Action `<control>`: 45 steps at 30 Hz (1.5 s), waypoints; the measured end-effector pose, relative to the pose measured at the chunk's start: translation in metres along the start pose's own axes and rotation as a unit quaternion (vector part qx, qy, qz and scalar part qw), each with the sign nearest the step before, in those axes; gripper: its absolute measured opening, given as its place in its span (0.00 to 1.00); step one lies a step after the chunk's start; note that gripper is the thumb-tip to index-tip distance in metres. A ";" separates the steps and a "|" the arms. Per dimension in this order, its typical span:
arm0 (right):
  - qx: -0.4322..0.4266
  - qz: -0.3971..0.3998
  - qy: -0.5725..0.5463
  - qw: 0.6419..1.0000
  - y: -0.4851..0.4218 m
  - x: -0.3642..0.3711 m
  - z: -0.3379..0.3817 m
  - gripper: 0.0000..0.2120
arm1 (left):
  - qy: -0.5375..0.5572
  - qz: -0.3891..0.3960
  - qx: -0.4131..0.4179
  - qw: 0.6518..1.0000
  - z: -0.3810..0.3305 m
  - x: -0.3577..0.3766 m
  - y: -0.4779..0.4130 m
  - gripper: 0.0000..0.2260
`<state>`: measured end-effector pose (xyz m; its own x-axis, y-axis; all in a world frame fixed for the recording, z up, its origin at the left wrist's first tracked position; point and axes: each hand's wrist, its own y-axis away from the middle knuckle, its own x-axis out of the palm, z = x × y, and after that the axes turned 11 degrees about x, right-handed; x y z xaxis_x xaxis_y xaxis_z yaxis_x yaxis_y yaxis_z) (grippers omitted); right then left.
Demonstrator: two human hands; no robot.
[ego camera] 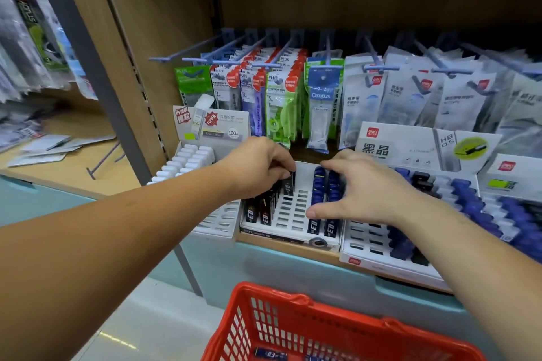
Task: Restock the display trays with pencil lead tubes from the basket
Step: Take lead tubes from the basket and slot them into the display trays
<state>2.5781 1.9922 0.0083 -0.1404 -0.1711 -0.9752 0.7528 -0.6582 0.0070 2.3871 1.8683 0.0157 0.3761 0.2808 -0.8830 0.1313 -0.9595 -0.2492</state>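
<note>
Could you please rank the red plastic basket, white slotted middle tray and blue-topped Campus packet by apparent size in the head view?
Red plastic basket, nearest the camera, cropped
White slotted middle tray
Blue-topped Campus packet

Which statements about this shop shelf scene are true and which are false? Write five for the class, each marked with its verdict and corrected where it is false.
1. The left hand pinches a black tube in the middle tray. True.
2. The basket is blue. False: the basket is red.
3. Every slot of the middle tray is filled. False: its centre columns stand empty.
4. The right hand touches the blue-capped tubes. True.
5. Packets hang on hooks behind the trays. True.
</note>
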 end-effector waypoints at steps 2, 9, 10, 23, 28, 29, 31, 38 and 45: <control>0.000 0.005 0.001 1.000 0.001 -0.001 0.001 0.57 | -0.010 -0.002 0.007 1.000 0.001 0.002 0.000 0.08; 0.003 -0.024 0.041 0.999 0.013 -0.001 0.010 0.48 | -0.091 0.025 -0.007 0.996 -0.004 0.013 -0.006 0.09; -0.002 -0.039 0.053 0.998 0.017 -0.001 0.012 0.48 | -0.099 0.045 -0.016 0.994 -0.007 0.012 -0.003 0.09; -0.146 -0.135 0.041 0.979 0.147 0.046 0.034 0.31 | 0.079 -0.105 0.001 0.991 -0.068 0.037 0.133 0.07; -0.057 0.037 0.015 0.998 0.210 0.124 0.007 0.29 | 0.138 0.057 -0.043 0.988 -0.068 0.133 0.190 0.08; -0.023 0.074 0.008 0.997 0.222 0.143 0.000 0.29 | 0.143 0.090 -0.046 0.985 -0.066 0.153 0.199 0.08; 0.044 0.135 -0.014 0.990 0.243 0.178 -0.014 0.34 | 0.145 0.148 -0.059 0.977 -0.063 0.189 0.216 0.08; 0.178 0.277 -0.032 0.944 0.272 0.264 -0.069 0.33 | 0.100 0.300 -0.110 0.942 -0.021 0.293 0.256 0.14; 0.176 0.364 0.022 0.915 0.258 0.335 -0.089 0.54 | -0.077 0.459 -0.081 0.881 0.012 0.335 0.280 0.58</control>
<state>2.7819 1.8303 -0.3357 0.3466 -0.6332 -0.6920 0.3825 -0.5782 0.7207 2.5385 1.6932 -0.3546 0.2648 -0.6311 -0.7291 -0.0303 -0.7611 0.6479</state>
